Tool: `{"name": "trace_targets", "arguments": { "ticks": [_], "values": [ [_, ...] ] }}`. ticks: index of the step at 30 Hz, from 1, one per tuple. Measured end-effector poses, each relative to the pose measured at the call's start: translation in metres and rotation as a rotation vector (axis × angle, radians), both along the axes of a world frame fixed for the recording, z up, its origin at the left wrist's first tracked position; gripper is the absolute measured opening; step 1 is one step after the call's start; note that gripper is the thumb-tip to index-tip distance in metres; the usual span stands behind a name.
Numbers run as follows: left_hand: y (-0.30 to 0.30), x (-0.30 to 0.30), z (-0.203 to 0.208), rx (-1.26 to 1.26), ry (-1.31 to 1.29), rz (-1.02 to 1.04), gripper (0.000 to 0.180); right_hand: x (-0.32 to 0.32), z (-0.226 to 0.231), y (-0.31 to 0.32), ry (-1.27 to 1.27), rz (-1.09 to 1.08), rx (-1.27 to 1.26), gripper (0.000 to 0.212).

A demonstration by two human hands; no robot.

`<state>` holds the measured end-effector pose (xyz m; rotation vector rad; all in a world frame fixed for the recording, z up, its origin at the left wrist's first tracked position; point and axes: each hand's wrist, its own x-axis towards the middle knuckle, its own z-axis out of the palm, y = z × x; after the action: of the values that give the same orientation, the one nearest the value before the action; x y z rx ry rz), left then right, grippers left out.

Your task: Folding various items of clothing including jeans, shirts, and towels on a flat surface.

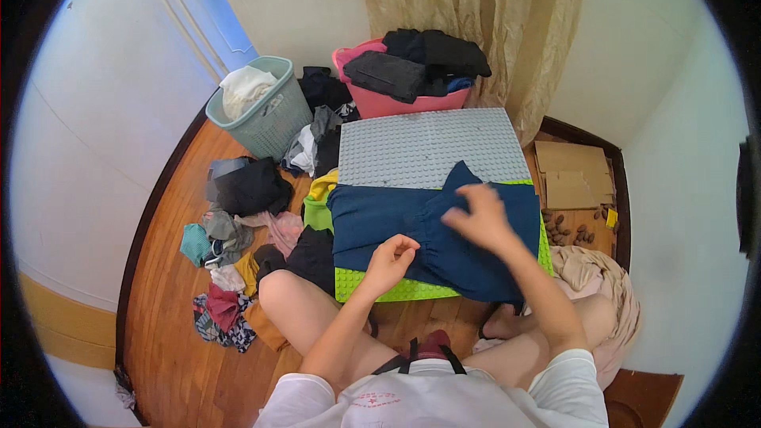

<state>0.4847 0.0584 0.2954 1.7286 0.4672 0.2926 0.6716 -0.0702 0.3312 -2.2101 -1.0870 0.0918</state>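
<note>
A dark blue garment [376,218] with a gathered waist, like a dress, lies spread across a low table. The table's studded top is grey [428,139] at the far side and lime green [372,289] at the near side. Over the middle of the garment, close to the gathers, my left hand [390,261] has its fingers curled together; whether cloth is pinched in them cannot be made out. My right hand [483,220], slightly blurred, hovers over the garment's right half, thumb and fingers apart, holding nothing visible. A pointed flap of the cloth sticks out onto the grey part.
A pink tub [380,103] heaped with dark clothes stands behind the table. Left of it is a pale green laundry basket [273,123]. Loose clothes [254,186] cover the floor at left. At right lie cardboard [575,174], small brown objects [557,228] and beige cloth [590,277].
</note>
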Motion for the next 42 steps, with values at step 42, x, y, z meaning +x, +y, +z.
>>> {"name": "trace_targets", "arguments": {
  "ticks": [42],
  "values": [
    [0.215, 0.044, -0.019, 1.13, 0.156, 0.212, 0.015, 0.211, 0.003, -0.336, 1.125, -0.503, 1.62, 0.037]
  ]
}}
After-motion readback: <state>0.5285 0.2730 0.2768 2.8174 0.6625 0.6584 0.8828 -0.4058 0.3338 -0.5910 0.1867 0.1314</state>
